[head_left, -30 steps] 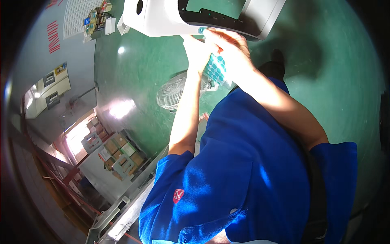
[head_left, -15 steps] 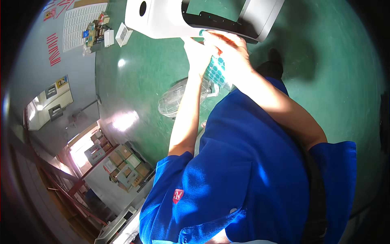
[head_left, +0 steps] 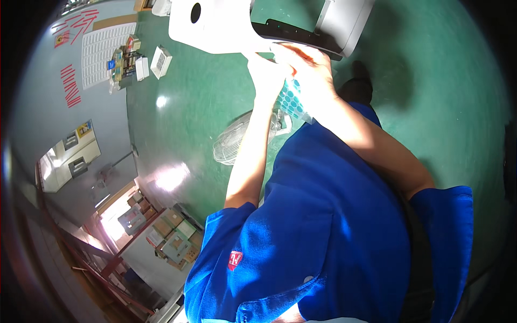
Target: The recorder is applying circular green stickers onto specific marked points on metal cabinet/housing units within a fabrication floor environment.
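A large white molded housing (head_left: 215,29) with a dark oval hole fills the top of the view, its dark inner frame showing at the right. My two hands meet at its near edge. My left hand (head_left: 267,77) is closed, with its fingers by the white edge and its thumb toward the right hand; what it grips is hidden. My right hand (head_left: 311,70) is closed too, its fingertips close against the edge. A clear sheet of round teal stickers (head_left: 291,100) hangs between the hands, its top tucked against my right palm.
A wire-caged fan (head_left: 231,141) stands on the green floor (head_left: 188,102) below my left forearm. Far left are a white box (head_left: 160,61), a cluttered shelf (head_left: 125,67) and stacked cartons (head_left: 175,237). My dark shoe (head_left: 359,89) shows right of my hands.
The teal dot that showed at my right fingertips by the housing edge is out of sight. The hands and sheet have shifted slightly right, and the room has swung a little in view.
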`<state>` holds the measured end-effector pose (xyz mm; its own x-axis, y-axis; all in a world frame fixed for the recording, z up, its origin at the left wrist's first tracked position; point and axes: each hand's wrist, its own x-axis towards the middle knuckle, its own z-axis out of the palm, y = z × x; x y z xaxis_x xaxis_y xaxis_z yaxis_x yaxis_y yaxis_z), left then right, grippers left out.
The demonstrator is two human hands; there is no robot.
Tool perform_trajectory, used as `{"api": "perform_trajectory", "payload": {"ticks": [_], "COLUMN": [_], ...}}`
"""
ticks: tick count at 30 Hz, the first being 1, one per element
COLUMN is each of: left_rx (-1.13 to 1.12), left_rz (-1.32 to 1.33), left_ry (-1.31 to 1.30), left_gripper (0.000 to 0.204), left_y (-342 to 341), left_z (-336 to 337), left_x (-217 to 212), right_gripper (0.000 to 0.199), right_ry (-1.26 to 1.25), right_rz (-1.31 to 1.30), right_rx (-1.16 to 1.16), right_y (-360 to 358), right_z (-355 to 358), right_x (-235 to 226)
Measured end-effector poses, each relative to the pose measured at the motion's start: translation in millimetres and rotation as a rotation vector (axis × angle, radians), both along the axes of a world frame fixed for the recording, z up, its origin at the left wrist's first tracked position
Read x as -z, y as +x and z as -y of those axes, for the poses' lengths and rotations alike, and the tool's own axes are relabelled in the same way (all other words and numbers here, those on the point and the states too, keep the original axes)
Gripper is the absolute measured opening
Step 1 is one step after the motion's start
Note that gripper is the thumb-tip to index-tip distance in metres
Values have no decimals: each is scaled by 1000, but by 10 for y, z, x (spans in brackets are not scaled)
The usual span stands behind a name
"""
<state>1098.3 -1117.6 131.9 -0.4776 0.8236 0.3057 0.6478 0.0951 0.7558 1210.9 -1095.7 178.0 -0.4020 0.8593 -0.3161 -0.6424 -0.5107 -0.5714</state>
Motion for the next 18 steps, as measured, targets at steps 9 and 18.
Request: {"api": "perform_trajectory", "payload": {"ticks": [9, 18], "left_rx": [9, 36], "left_rz": [116, 209], "left_ry": [-160, -83], "left_gripper": [75, 106], "left_y": [0, -67], "left_z": [75, 74], "left_x": [34, 332], "right_gripper": [15, 14], "right_ry": [27, 0], "right_rz": [127, 325], "right_rx": [32, 41], "right_y": [-44, -130], "right_z": [59, 29], "right_x": [81, 73]}}
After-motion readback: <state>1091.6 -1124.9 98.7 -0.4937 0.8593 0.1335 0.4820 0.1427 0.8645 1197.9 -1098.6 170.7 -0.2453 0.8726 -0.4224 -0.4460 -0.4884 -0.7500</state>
